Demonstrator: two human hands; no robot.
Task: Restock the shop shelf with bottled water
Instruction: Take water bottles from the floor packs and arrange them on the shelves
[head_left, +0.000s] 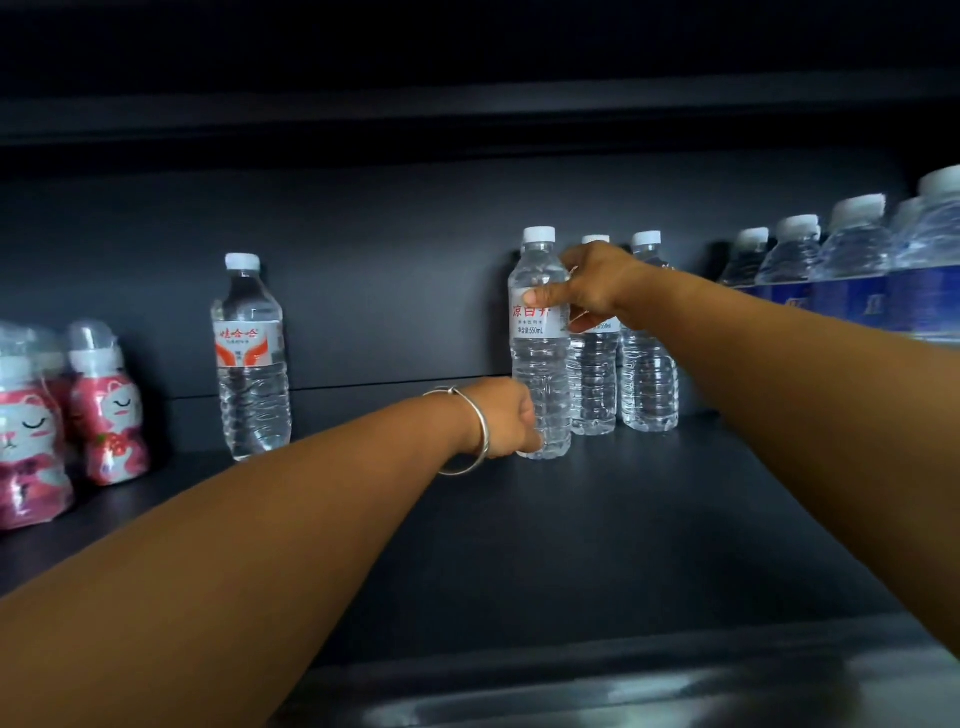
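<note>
Several pink cat-print drink bottles (106, 410) sit far left on the dark shelf (649, 519), then a lone water bottle w/ orange-red label (253, 358) stands upright, well apart from the rest. My left hand (506, 418) (silver bangle (467, 431) on the wrist) has its fingers curled round the base of the front water bottle (540, 364), which stands upright on the shelf near the back wall. My right hand (592, 288) grips the same bottle at label height, thumb across the front. Just behind it, 2 more water bottles (647, 364) stand side by side. Far right, a row of blue-label bottles (852, 275) runs toward me, caps white.
</note>
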